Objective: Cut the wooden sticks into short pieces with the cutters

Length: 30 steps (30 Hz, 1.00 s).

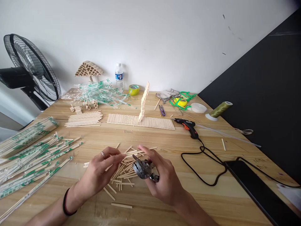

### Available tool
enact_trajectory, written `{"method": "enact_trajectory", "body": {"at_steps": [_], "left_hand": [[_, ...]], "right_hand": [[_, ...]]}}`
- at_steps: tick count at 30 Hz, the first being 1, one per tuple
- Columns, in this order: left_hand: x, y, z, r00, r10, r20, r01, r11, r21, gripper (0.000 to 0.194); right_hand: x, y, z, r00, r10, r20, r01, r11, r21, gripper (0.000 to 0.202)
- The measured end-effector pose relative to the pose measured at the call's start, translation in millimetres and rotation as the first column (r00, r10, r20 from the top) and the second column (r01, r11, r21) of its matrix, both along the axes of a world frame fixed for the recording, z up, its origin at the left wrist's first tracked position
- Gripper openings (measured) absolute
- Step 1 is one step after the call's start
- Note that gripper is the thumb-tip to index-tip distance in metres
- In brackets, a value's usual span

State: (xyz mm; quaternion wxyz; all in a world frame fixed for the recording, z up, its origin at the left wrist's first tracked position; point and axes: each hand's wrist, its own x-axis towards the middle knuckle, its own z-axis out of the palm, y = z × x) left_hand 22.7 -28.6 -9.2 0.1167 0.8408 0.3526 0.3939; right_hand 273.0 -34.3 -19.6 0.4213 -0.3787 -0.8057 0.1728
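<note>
My left hand [100,171], with a ring and a dark wrist band, is closed, its fingertips pinching thin wooden sticks [132,153]. My right hand [166,175] is wrapped round grey metal pliers [141,169], whose head points left towards the left fingertips. The right index finger reaches out along the sticks' far end. Beneath both hands lies a loose pile of short cut sticks [124,171], partly covered by them. Closer to me is a single short stick [121,205]. The pliers' handles are mostly hidden in the right palm.
Beyond the hands lies a flat stick panel [122,120] with an upright stick piece [143,103]. A glue gun [187,125] trails its cable to a black power bank-like slab [256,191]. Wrapped chopsticks [30,157] cover the left. A fan [33,69] stands behind them.
</note>
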Motion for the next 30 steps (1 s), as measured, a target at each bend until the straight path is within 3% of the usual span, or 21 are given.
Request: {"method": "enact_trajectory", "body": {"at_steps": [6, 12, 16, 24, 30], "left_hand": [[-1, 3, -1.8, 0.999, 0.051, 0.001, -0.051, 0.998, 0.024, 0.03], [-2, 2, -2.9, 0.986, 0.163, 0.036, -0.165, 0.983, 0.076, 0.026], [-1, -1, -0.7, 0.983, 0.179, 0.045, -0.183, 0.976, 0.115, 0.03], [3, -6, -0.6, 0.991, 0.132, 0.015, -0.133, 0.98, 0.147, 0.036], [5, -16, -9.2, 0.999, 0.043, -0.023, -0.04, 0.991, 0.125, 0.043]], "right_hand": [[2, 1, 0.6, 0.999, -0.016, 0.044, 0.016, 1.0, 0.008, 0.083], [5, 8, 2.0, 0.996, -0.086, 0.019, 0.085, 0.995, 0.06, 0.034], [6, 12, -1.6, 0.981, -0.174, 0.084, 0.172, 0.985, 0.035, 0.03], [2, 9, -4.1, 0.967, -0.21, 0.141, 0.212, 0.977, 0.006, 0.026], [-2, 6, -4.5, 0.968, -0.215, 0.129, 0.199, 0.972, 0.126, 0.033]]}}
